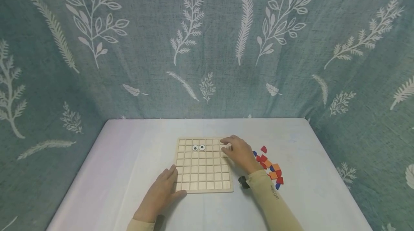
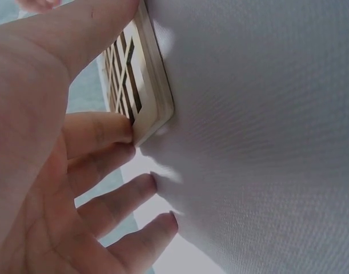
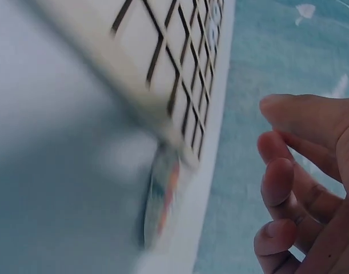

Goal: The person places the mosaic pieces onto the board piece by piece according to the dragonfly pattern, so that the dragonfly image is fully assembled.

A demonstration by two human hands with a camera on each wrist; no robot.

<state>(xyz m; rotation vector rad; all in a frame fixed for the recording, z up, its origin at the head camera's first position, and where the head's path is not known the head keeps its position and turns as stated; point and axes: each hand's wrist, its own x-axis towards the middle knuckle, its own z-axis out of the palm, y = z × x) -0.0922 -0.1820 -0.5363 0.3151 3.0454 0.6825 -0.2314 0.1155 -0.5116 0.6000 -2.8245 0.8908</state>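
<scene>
Left fingers [image 2: 97, 134] against part-hidden board [image 1: 202, 169]

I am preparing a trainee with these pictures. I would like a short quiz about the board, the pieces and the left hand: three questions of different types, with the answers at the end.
1. True or false: on the wooden grid board, two googly-eye discs lie side by side.

2. Choose one. The left hand touches:
A) a red piece
B) the board's far right corner
C) the board near its near left corner

3. Fill in the missing colour: the loose pieces to the right of the board include red, orange and ____ ones.

Key:
1. True; they are nearer its far edge.
2. C
3. blue
</scene>
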